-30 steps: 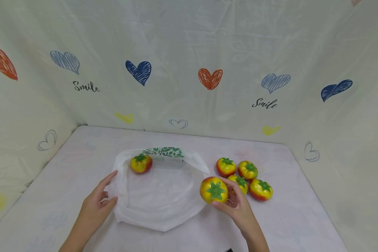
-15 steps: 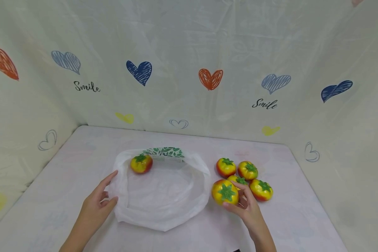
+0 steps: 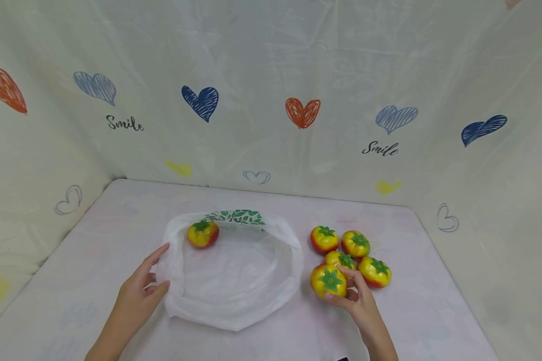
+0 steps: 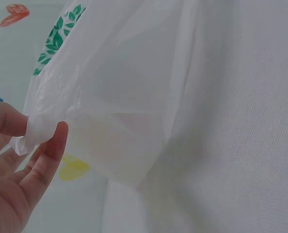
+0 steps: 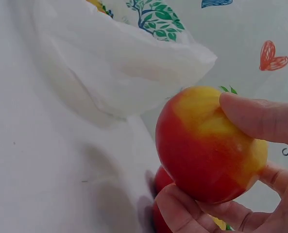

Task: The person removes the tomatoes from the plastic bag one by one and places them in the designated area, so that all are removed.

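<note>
A white plastic bag (image 3: 235,306) with a green leaf print lies with its mouth spread on the table. One yellow-red tomato (image 3: 202,234) with a green star-shaped top is inside, near the bag's far left. My left hand (image 3: 140,295) pinches the bag's left rim between thumb and fingers, as the left wrist view shows of the hand (image 4: 17,170). My right hand (image 3: 359,303) grips another tomato (image 3: 328,281) just right of the bag. In the right wrist view, thumb and fingers clasp this tomato (image 5: 207,150) from both sides. It partly hides a tomato (image 3: 340,259) behind it.
Several more tomatoes (image 3: 374,272) sit clustered on the table right of the bag, close to my right hand. The table (image 3: 433,311) has a pale cloth. A white curtain (image 3: 253,60) printed with hearts and "Smile" stands behind and at both sides.
My right hand has moved right and towards me with the tomato, from the bag's right rim to beside the cluster. My left hand and the bag have barely moved.
</note>
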`<act>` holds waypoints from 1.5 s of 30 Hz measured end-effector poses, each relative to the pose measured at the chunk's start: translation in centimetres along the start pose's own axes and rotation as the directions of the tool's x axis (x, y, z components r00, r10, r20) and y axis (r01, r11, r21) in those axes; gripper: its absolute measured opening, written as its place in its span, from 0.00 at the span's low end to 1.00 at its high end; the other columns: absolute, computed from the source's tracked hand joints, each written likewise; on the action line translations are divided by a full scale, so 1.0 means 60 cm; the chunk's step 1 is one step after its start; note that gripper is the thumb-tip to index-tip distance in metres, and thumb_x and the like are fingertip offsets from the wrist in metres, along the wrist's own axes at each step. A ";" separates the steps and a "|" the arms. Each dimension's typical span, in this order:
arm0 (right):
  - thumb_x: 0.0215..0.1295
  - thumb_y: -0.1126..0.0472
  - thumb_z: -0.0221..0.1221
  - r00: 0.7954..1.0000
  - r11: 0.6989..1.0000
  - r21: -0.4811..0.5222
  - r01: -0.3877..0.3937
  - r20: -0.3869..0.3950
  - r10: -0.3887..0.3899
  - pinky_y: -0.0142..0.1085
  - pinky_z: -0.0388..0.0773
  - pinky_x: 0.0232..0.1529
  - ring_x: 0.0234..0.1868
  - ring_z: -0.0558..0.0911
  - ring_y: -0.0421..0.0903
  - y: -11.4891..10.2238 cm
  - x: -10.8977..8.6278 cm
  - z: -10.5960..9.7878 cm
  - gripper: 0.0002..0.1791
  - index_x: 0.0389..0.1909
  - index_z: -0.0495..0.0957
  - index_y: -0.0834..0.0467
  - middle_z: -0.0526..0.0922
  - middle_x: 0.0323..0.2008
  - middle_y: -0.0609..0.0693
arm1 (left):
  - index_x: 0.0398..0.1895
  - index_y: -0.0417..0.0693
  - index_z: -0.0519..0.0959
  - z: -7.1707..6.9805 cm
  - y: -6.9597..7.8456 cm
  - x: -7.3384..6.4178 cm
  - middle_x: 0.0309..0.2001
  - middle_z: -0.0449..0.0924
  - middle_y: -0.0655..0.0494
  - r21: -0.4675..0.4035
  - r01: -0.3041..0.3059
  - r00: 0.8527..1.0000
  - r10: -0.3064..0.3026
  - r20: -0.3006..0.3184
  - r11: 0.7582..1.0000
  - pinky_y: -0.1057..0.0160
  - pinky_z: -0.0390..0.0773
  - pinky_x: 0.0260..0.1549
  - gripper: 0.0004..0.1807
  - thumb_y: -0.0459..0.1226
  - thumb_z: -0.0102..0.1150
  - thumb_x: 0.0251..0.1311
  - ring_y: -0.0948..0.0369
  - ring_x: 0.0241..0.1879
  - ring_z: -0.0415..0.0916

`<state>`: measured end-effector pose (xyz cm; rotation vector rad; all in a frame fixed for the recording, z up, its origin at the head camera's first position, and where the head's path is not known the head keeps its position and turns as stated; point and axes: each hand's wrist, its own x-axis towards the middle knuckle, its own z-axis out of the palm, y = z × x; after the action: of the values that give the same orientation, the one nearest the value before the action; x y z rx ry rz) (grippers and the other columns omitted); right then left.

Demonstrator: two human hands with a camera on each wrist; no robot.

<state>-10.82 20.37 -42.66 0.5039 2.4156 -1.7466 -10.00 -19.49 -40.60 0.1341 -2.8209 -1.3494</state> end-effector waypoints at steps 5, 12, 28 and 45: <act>0.47 0.63 0.66 1.000 1.000 -0.018 -0.021 -0.007 0.020 0.35 0.67 0.40 0.40 0.69 0.47 0.016 0.008 -0.002 0.35 0.59 0.67 0.55 0.61 0.40 0.52 | 0.71 0.56 0.55 0.001 0.000 0.000 0.61 0.62 0.39 0.003 -0.018 1.000 0.018 -0.024 1.000 0.73 0.73 0.27 0.40 0.28 0.57 0.56 0.62 0.36 0.69; 0.48 0.62 0.67 0.999 0.996 -0.073 -0.044 0.000 0.045 0.34 0.66 0.39 0.42 0.65 0.46 0.042 0.020 -0.005 0.36 0.60 0.65 0.58 0.63 0.40 0.51 | 0.71 0.57 0.54 -0.001 0.001 0.000 0.62 0.61 0.40 0.008 -0.003 1.000 0.004 -0.011 1.000 0.73 0.73 0.27 0.39 0.29 0.56 0.57 0.61 0.37 0.68; 0.50 0.63 0.66 0.997 0.996 -0.081 -0.039 0.069 0.044 0.36 0.78 0.32 0.32 0.73 0.47 0.054 0.028 -0.004 0.34 0.61 0.66 0.56 0.68 0.42 0.56 | 0.71 0.57 0.54 -0.003 0.000 -0.002 0.63 0.61 0.41 0.000 -0.010 1.000 0.010 -0.007 1.000 0.73 0.72 0.27 0.39 0.29 0.56 0.57 0.60 0.38 0.68; 0.49 0.62 0.68 0.995 0.995 -0.096 -0.028 0.088 0.036 0.38 0.80 0.33 0.34 0.74 0.47 0.050 0.025 -0.006 0.37 0.62 0.64 0.54 0.69 0.47 0.58 | 0.70 0.56 0.56 -0.001 -0.003 -0.003 0.61 0.62 0.40 -0.011 -0.045 0.998 0.044 -0.037 0.999 0.72 0.72 0.25 0.39 0.28 0.56 0.56 0.68 0.34 0.67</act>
<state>-11.20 21.87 -45.68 0.4405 2.4010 -1.5972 -9.83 -19.64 -40.69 0.0941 -2.7680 -1.3409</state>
